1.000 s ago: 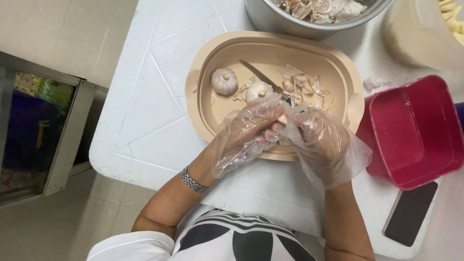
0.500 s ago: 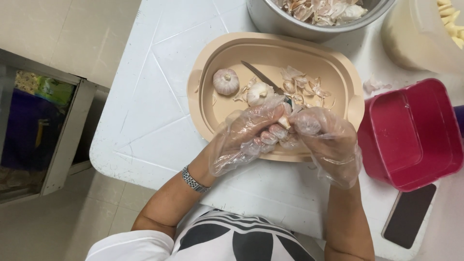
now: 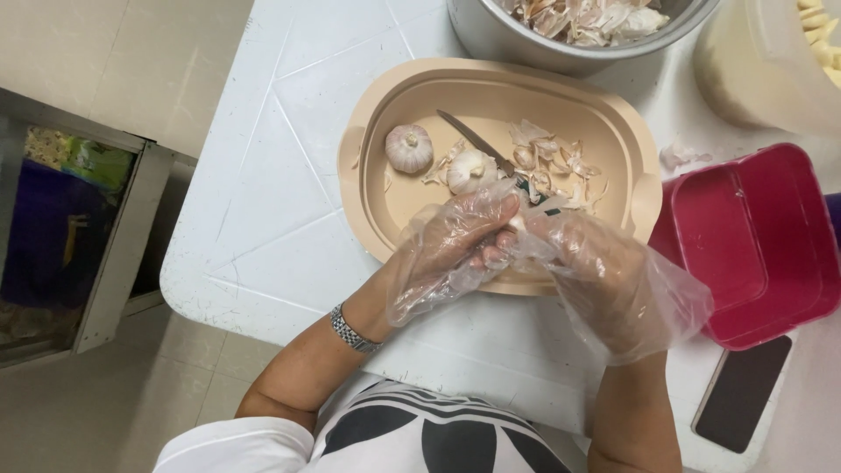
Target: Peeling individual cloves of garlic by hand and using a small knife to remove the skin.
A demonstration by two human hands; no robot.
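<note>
person: white top with black shapes at near edge, metal watch (image 3: 354,331) on left wrist
left hand (image 3: 455,250): loose clear plastic glove, fingers curled narrow, pinching a small pale garlic clove (image 3: 519,224) with the right; over near rim of tray
right hand (image 3: 604,276): same glove, fingers bent in on the clove from the right; touching the left fingertips
clove look: tiny, off-white, mostly hidden by glove film; can't tell if skin is on or off
phone (image 3: 740,394): dark, flat, near right on table
table (image 3: 263,175): white, grooved top
tray (image 3: 385,210): beige, oval, raised rim, centre of table
knife (image 3: 477,144): lies in tray, blade pointing far left, dark handle end just past the fingers
garlic heads: whole garlic bulb (image 3: 409,148) left in tray; second, partly broken bulb (image 3: 469,170) just right of it, beside the blade
peels (image 3: 552,158): papery scraps in right half of tray
red box (image 3: 753,245): empty, right of tray, touching its rim
metal bowl (image 3: 491,31): far, holds skins
pale tub (image 3: 745,79): far right, peeled cloves inside at frame edge
doing it well (judgement): keep pinch firm but light, gloves slip; work over tray so skins drop in; keep fingers off blade
</note>
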